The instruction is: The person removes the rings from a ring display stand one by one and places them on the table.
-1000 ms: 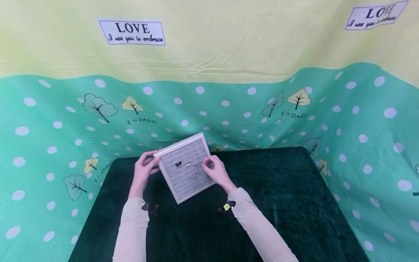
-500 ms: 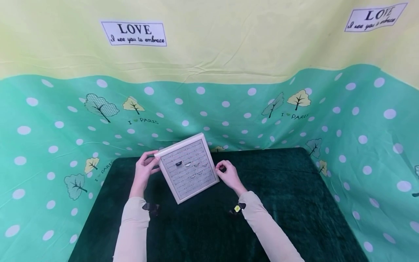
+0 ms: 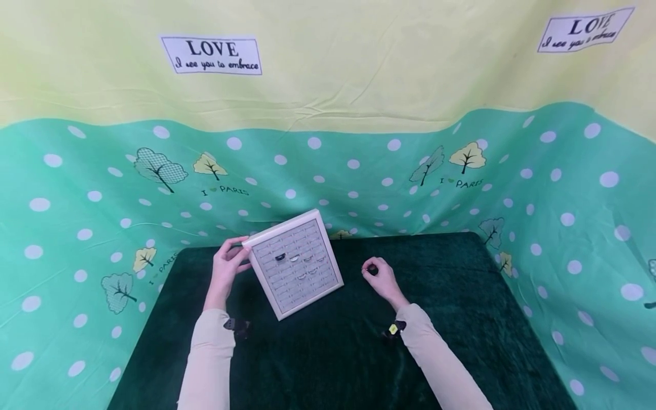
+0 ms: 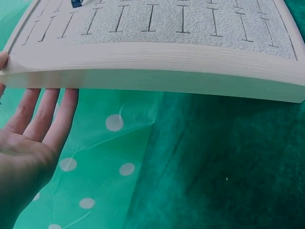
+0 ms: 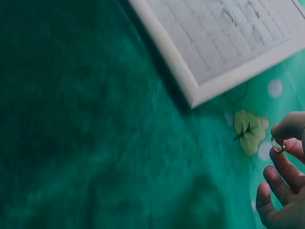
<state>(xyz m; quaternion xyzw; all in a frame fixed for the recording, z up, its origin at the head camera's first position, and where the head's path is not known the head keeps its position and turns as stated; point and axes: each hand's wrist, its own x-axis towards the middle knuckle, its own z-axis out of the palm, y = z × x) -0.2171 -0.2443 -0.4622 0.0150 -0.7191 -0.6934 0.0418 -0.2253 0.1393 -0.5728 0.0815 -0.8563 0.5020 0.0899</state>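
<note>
A white-framed ring display tray point(image 3: 281, 230) with a grey slotted insert is propped at a tilt at the back of the table. My left hand point(image 3: 225, 267) grips its upper left corner; in the left wrist view the thumb lies at the top edge and several fingers point(image 4: 59, 117) are against the underside. My right hand point(image 3: 382, 279), right of the tray and apart from it, pinches a thin gold-coloured ring point(image 5: 278, 151) between thumb and index finger. Several rings sit in the slots, among them one with a dark top point(image 3: 279, 257).
Dark green velvet cloth point(image 3: 318, 364) covers the table. Behind it and at both sides hangs a green and yellow curtain point(image 3: 353, 199) with white dots and printed trees. A wrist camera point(image 3: 394, 329) is strapped on the right wrist, another point(image 3: 237, 326) on the left.
My right hand has drawn away from the tray's right side, moving right and slightly toward me with the ring. The left hand and the tray have stayed in place.
</note>
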